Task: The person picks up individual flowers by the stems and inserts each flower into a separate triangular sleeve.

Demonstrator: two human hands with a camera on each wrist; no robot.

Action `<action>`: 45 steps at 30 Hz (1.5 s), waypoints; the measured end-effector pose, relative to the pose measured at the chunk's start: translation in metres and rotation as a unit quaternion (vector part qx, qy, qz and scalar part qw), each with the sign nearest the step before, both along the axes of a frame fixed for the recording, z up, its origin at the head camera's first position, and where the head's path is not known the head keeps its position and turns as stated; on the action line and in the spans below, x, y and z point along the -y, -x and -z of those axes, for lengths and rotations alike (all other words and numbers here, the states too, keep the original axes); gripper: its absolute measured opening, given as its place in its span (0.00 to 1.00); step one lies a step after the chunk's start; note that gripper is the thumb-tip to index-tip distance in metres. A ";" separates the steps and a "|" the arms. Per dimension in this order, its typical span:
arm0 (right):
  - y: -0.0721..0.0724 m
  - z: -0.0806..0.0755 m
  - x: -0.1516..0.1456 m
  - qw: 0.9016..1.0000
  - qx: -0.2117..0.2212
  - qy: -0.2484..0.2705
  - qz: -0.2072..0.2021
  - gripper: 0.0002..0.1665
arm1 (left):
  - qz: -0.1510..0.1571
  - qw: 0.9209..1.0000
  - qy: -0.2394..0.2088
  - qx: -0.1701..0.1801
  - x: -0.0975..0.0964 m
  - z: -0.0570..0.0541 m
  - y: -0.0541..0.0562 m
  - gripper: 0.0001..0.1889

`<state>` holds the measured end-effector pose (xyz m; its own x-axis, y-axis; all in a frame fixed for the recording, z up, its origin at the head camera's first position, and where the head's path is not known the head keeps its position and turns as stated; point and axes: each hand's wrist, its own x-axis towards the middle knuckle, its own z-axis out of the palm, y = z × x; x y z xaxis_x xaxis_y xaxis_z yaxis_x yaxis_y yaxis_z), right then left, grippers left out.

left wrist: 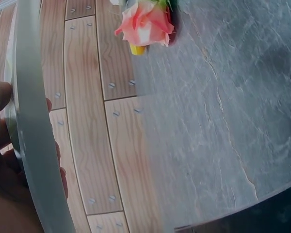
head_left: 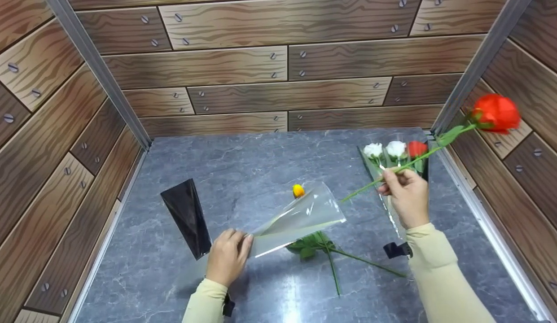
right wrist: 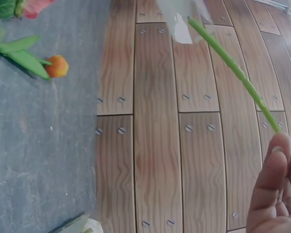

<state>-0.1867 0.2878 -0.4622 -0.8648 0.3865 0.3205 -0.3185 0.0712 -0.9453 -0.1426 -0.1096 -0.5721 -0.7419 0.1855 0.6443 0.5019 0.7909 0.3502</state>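
Note:
My left hand (head_left: 226,255) grips the narrow end of a translucent plastic flower sleeve (head_left: 305,215), whose wide mouth points to the right. In the left wrist view the sleeve (left wrist: 34,121) runs as a pale band between thumb and fingers. Between thumb and fingertips, my right hand (head_left: 407,197) pinches the stem of a red artificial rose (head_left: 496,114). The bloom is raised at the upper right, and the stem slants down left. Its cut end lies close to the sleeve's mouth; in the right wrist view, the green stem (right wrist: 237,73) tip overlaps clear plastic.
A black flower sleeve (head_left: 188,220) lies on the left of the grey marbled table (head_left: 242,157). Wrapped white roses (head_left: 396,148) and a red one lie at the back right. A yellow-orange tulip (head_left: 298,190), a pink rose (left wrist: 145,24) and loose stems (head_left: 334,269) lie around the sleeve.

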 end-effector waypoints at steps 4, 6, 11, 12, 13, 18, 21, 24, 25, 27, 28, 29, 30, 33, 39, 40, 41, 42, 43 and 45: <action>0.006 0.005 -0.003 0.999 -0.016 0.037 0.018 0.13 | 0.008 1.000 0.000 -0.005 -0.001 0.001 -0.001 0.09; 0.006 0.007 0.000 0.999 -0.012 0.036 0.015 0.14 | 0.012 1.000 -0.003 -0.002 -0.003 0.000 -0.002 0.09; 0.002 0.015 0.016 0.998 0.036 0.044 -0.026 0.14 | 0.018 1.000 -0.011 0.000 -0.012 -0.002 -0.002 0.09; 0.001 0.017 0.020 0.997 0.047 0.048 -0.036 0.13 | 0.019 1.000 -0.014 -0.001 -0.014 -0.003 -0.002 0.09; 0.000 0.019 0.025 0.996 0.056 0.050 -0.045 0.13 | 0.020 1.000 -0.017 -0.003 -0.017 -0.003 -0.002 0.08; -0.004 0.023 0.043 0.991 0.081 0.048 -0.091 0.08 | 0.025 0.999 -0.042 -0.015 -0.027 -0.007 -0.001 0.06; -0.007 0.022 0.048 0.986 0.095 0.062 -0.121 0.02 | 0.029 0.998 -0.051 -0.019 -0.030 -0.008 0.000 0.05; -0.009 0.020 0.047 0.977 0.109 0.089 -0.160 0.03 | 0.036 0.998 -0.060 -0.006 -0.031 -0.010 0.000 0.06; -0.009 0.020 0.046 0.973 0.115 0.095 -0.177 0.04 | 0.040 0.997 -0.062 -0.001 -0.032 -0.011 0.000 0.06; -0.010 0.019 0.043 0.965 0.126 0.105 -0.207 0.05 | 0.049 0.996 -0.067 0.012 -0.032 -0.013 0.000 0.07; -0.010 0.020 0.041 0.961 0.133 0.101 -0.219 0.04 | 0.055 0.996 -0.070 0.017 -0.033 -0.015 -0.001 0.07; -0.010 0.020 0.041 0.958 0.140 0.097 -0.232 0.04 | 0.062 0.995 -0.071 0.020 -0.034 -0.016 -0.001 0.07; -0.010 0.020 0.041 0.955 0.147 0.090 -0.241 0.04 | 0.070 0.995 -0.072 0.022 -0.036 -0.019 -0.001 0.07; -0.010 0.020 0.044 0.951 0.166 0.063 -0.255 0.05 | 0.096 0.993 -0.071 0.022 -0.043 -0.026 0.000 0.06; -0.012 0.020 0.055 0.943 0.200 0.020 -0.264 0.23 | 0.131 0.989 -0.063 0.007 -0.053 -0.035 0.002 0.06; -0.012 0.021 0.057 0.942 0.207 0.016 -0.265 0.26 | 0.134 0.989 -0.060 0.005 -0.054 -0.036 0.002 0.07; -0.013 0.021 0.058 0.940 0.213 0.014 -0.266 0.28 | 0.135 0.989 -0.056 0.005 -0.055 -0.037 0.001 0.07; -0.013 0.021 0.059 0.939 0.217 0.015 -0.265 0.29 | 0.136 0.989 -0.053 0.004 -0.056 -0.038 0.001 0.07; -0.014 0.022 0.061 0.939 0.220 0.017 -0.266 0.29 | 0.136 0.989 -0.050 0.006 -0.056 -0.039 0.001 0.07; -0.014 0.023 0.063 0.939 0.219 0.025 -0.263 0.26 | 0.139 0.989 -0.047 0.009 -0.057 -0.039 0.001 0.07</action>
